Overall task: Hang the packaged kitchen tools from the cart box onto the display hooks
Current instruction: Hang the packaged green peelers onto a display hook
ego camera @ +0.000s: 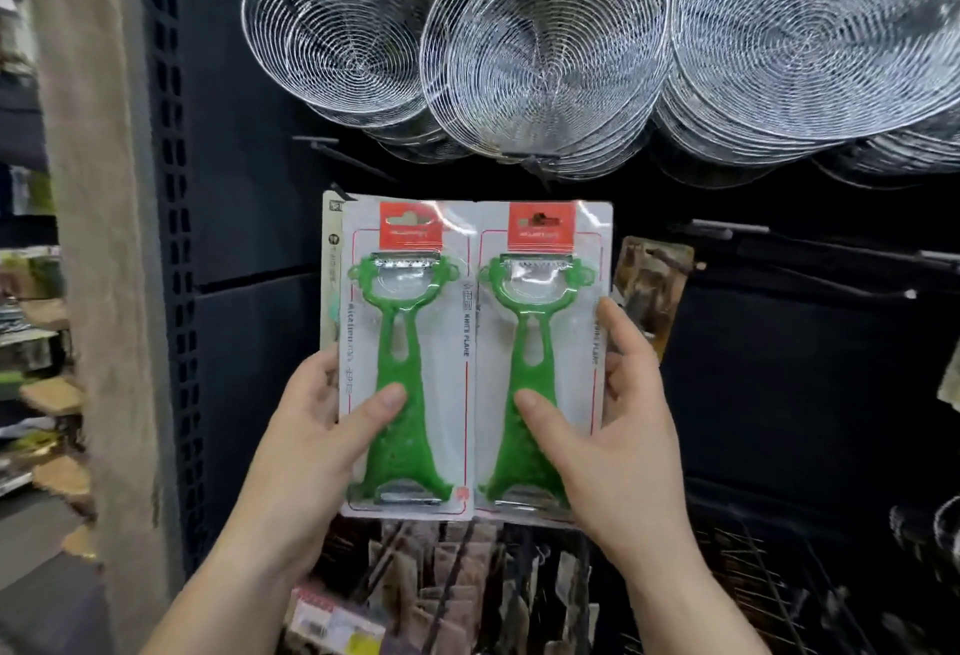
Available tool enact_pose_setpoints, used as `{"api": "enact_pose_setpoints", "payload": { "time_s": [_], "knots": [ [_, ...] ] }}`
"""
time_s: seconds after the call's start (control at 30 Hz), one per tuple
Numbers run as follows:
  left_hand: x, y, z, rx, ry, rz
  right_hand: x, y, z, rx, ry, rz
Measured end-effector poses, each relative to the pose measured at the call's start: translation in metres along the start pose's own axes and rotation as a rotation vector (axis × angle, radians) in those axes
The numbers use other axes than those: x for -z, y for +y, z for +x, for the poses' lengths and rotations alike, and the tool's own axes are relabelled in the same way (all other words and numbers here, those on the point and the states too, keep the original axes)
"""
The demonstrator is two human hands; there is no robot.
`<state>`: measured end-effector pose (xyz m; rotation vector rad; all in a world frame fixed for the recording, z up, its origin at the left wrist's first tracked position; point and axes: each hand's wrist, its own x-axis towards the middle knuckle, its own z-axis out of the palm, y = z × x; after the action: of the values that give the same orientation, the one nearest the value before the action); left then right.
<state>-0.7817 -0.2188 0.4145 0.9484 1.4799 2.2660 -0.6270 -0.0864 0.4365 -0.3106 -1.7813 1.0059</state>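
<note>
Two blister packs, each with a green peeler on a white card with a red label, are held side by side in front of the dark display wall. My left hand (332,426) grips the left peeler pack (405,358), thumb on the green handle. My right hand (613,426) grips the right peeler pack (535,358) the same way. Another card edge (330,259) shows behind the left pack. Bare display hooks (810,285) stick out to the right, and one hook (332,148) shows above the packs. The cart box is out of sight.
Stacks of round wire skimmers (545,57) hang overhead across the top. A brown packaged item (649,285) hangs just right of the packs. More packaged goods (457,587) hang below. A beige pillar (98,239) and a perforated upright (176,239) stand at the left.
</note>
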Motion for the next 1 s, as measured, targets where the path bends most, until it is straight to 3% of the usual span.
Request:
{"api": "enact_pose_setpoints", "payload": {
  "time_s": [1.0],
  "knots": [
    [0.024, 0.0, 0.02, 0.025, -0.108, -0.151, -0.019, 0.007, 0.013, -0.068, 0.083, -0.048]
  ]
}}
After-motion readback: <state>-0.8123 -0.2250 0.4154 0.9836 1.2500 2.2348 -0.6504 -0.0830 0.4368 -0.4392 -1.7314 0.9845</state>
